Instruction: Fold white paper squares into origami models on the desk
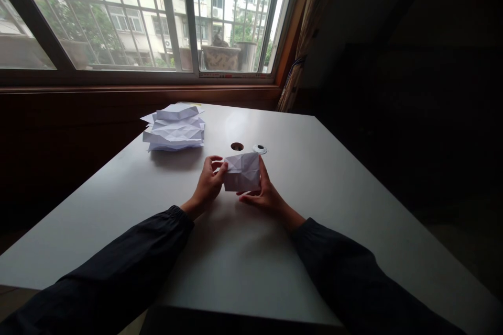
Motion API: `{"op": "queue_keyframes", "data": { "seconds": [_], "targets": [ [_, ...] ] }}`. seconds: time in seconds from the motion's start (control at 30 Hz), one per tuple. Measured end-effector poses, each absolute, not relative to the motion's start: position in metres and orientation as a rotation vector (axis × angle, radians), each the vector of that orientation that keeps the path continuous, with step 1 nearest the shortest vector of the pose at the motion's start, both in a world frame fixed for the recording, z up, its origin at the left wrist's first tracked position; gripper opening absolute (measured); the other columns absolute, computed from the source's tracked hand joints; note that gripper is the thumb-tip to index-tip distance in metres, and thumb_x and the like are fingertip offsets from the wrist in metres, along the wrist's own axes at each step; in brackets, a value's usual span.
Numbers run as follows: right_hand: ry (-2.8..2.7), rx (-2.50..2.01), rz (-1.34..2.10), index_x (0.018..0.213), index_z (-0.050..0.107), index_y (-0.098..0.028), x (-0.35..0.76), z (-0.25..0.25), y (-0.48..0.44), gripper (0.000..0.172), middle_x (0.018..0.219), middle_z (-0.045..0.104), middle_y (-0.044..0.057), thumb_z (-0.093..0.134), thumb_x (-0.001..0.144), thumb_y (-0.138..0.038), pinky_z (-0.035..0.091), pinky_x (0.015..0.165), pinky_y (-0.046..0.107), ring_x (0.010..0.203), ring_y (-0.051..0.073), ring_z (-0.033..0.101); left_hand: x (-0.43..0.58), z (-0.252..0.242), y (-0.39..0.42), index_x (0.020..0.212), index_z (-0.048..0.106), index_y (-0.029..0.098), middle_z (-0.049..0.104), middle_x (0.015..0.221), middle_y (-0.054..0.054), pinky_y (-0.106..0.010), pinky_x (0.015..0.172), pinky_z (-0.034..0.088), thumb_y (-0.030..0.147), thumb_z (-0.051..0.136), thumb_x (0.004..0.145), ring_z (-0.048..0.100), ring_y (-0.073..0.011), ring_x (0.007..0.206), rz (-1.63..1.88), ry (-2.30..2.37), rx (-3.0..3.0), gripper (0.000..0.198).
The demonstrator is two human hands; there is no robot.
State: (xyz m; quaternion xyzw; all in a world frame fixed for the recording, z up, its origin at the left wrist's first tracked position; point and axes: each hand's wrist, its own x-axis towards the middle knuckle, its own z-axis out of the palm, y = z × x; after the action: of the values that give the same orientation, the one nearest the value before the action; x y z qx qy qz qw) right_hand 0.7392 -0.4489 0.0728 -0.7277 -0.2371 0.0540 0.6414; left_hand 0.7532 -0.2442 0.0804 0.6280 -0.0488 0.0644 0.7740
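Between my two hands, a little above the white table [231, 272], is a small folded piece of white paper [242, 172] with crease lines across its face. My left hand [210, 180] pinches its left edge, the thumb lying on the front and the fingers curled behind. Along the right side my right hand [269, 193] grips the paper, one finger up against the upper right corner and the thumb below the lower edge. Parts of the fingers behind the paper are hidden.
A pile of creased white sheets [175, 131] lies at the table's far left. Beyond my hands are a round cable hole [237, 146] and a white ring-shaped cover [260, 149]. A barred window [137, 15] and a tied curtain [294, 76] stand behind the table.
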Motion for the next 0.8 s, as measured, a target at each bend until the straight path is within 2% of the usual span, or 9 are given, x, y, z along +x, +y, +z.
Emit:
{"op": "queue_keyframes", "data": {
  "seconds": [0.1,0.17,0.27,0.33,0.47,0.63,0.7,0.8],
  "targets": [
    [-0.537,-1.729,0.012,0.163,-0.009,-0.027,0.737,0.076,-0.452,0.128,0.146,0.054,0.022,0.084,0.077,-0.041,0.062,0.089,0.047,0.106,0.032,0.072,0.746,0.087,-0.25,0.127,0.047,0.022,0.067,0.094,-0.003,-0.025,0.068,0.05,0.049,0.076,0.084,0.063,-0.0145,0.076,-0.033,-0.187,1.185,0.059],
    [-0.519,-1.742,-0.02,0.163,-0.004,-0.027,0.737,0.077,-0.453,0.121,0.146,0.054,0.021,0.082,0.08,-0.041,0.064,0.084,0.046,0.1,0.03,0.073,0.741,0.091,-0.252,0.122,0.054,0.018,0.068,0.098,-0.006,-0.028,0.074,0.052,0.042,0.08,0.082,0.065,-0.0171,0.083,-0.134,-0.299,1.124,0.053],
    [-0.482,-1.65,0.016,0.163,-0.001,-0.03,0.737,0.076,-0.452,0.12,0.145,0.053,0.021,0.083,0.079,-0.042,0.067,0.07,0.044,0.083,0.025,0.074,0.74,0.092,-0.249,0.114,0.063,0.015,0.07,0.106,-0.009,-0.032,0.081,0.052,0.034,0.082,0.08,0.066,-0.0211,0.092,-0.211,-0.45,1.144,0.043],
    [-0.464,-1.572,0.036,0.163,0.002,-0.03,0.738,0.076,-0.451,0.122,0.143,0.054,0.02,0.085,0.076,-0.043,0.068,0.066,0.043,0.083,0.026,0.074,0.743,0.09,-0.244,0.113,0.067,0.015,0.071,0.108,-0.01,-0.035,0.087,0.051,0.034,0.082,0.08,0.066,-0.0234,0.097,-0.228,-0.519,1.247,0.041],
    [-0.424,-1.491,0.085,0.163,0.007,-0.029,0.737,0.079,-0.451,0.117,0.133,0.063,0.017,0.085,0.077,-0.042,0.068,0.068,0.044,0.091,0.029,0.074,0.75,0.086,-0.235,0.114,0.071,0.015,0.069,0.12,-0.012,-0.038,0.102,0.045,0.037,0.083,0.079,0.062,-0.0279,0.114,-0.135,-0.61,1.51,0.043],
    [-0.447,-1.434,0.133,0.163,0.011,-0.023,0.739,0.08,-0.455,0.111,0.102,0.075,0.008,0.083,0.08,-0.039,0.062,0.086,0.047,0.092,0.028,0.074,0.75,0.085,-0.235,0.12,0.065,0.013,0.071,0.115,-0.013,-0.034,0.089,0.051,0.044,0.075,0.086,0.065,-0.0277,0.106,-0.179,-0.54,1.471,0.046],
    [-0.466,-1.44,0.148,0.163,0.01,-0.021,0.74,0.078,-0.456,0.114,0.101,0.075,0.008,0.085,0.078,-0.038,0.061,0.09,0.047,0.095,0.029,0.074,0.748,0.086,-0.236,0.119,0.066,0.012,0.072,0.111,-0.013,-0.032,0.083,0.052,0.046,0.073,0.088,0.067,-0.0266,0.1,-0.193,-0.489,1.455,0.047],
    [-0.51,-1.458,0.155,0.163,-0.003,-0.026,0.74,0.074,-0.455,0.128,0.114,0.073,0.013,0.088,0.074,-0.038,0.062,0.086,0.048,0.097,0.029,0.075,0.747,0.089,-0.238,0.115,0.069,0.011,0.074,0.105,-0.013,-0.031,0.079,0.053,0.048,0.07,0.089,0.069,-0.0246,0.092,-0.18,-0.404,1.395,0.045]
  ]
}}
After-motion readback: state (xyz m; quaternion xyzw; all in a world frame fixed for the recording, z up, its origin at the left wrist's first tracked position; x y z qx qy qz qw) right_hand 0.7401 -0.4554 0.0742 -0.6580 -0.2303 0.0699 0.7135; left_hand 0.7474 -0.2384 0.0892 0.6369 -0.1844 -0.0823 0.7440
